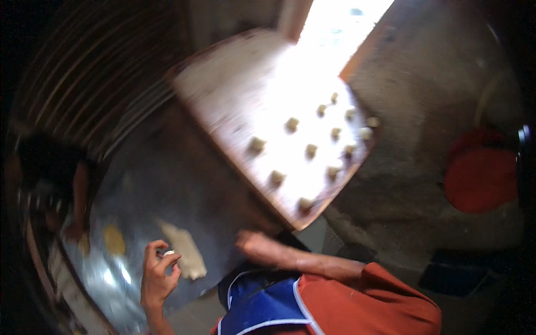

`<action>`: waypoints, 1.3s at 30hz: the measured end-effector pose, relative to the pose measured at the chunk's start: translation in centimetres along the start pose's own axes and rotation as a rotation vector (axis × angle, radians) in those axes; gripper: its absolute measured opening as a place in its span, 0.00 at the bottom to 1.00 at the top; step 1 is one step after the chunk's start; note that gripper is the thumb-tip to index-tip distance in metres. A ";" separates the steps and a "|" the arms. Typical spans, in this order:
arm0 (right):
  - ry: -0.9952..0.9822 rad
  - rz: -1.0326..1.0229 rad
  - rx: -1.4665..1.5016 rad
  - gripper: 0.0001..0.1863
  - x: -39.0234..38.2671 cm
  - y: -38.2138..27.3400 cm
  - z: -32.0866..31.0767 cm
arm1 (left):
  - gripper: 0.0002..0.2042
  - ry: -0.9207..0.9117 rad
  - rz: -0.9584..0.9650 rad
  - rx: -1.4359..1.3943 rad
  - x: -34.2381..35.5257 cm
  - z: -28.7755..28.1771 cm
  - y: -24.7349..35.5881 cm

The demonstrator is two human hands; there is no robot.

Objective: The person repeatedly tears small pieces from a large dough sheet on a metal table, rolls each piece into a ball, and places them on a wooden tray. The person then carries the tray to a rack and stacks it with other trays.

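My left hand (159, 276) is raised over the metal worktop, thumb and forefinger closed on a small white piece (169, 254), probably dough. Beside it on the worktop (151, 184) lies a long flat strip of pale dough (187, 254). A yellowish flat round (114, 240) rests farther left. My right hand (255, 245) is held near the edge of the worktop, close to the corner of a floured board (223, 100). Motion blur smears its fingers, so I cannot see whether they hold anything. Several small dough balls (292, 124) are spread over the right part of that board.
Across the worktop at the left, another person's hand (75, 231) touches the surface near a small pale piece. Bright light glares over the board from an opening (340, 33) behind it. A round red object (480, 178) stands on the floor (402, 184) at the right.
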State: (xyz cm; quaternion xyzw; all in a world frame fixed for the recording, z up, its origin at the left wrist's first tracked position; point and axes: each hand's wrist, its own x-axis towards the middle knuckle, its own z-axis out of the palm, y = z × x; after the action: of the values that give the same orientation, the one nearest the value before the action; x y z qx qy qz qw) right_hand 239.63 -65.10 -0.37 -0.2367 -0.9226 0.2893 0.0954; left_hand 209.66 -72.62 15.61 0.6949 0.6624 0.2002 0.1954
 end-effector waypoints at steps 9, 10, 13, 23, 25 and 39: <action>1.218 0.133 -0.013 0.35 -7.7 3.2 -36.1 | 0.36 0.278 0.898 -0.546 36.3 6.2 28.0; 1.378 0.123 -0.035 0.39 -8.4 4.4 -39.3 | 0.37 0.273 0.948 -0.556 39.5 8.0 30.5; 1.684 0.087 -0.121 0.48 -10.0 10.3 -42.2 | 0.39 0.031 0.858 -0.579 47.4 17.5 34.2; 1.186 0.506 -0.075 0.48 -9.2 12.3 -32.0 | 0.44 0.089 0.596 -0.127 40.3 9.7 23.0; 1.126 0.397 0.039 0.44 -8.0 8.7 -30.8 | 0.38 0.178 0.352 -0.282 34.0 5.0 19.1; -0.461 0.358 0.974 0.18 5.4 -6.4 -6.7 | 0.30 0.355 -0.512 -0.086 -10.7 14.1 -4.7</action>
State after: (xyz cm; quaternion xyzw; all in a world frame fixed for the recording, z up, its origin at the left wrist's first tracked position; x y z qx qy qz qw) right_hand 234.60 -63.82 8.96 -0.2489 -0.6250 0.7374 -0.0610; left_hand 212.82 -83.14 0.98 0.4507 0.8306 0.2906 0.1501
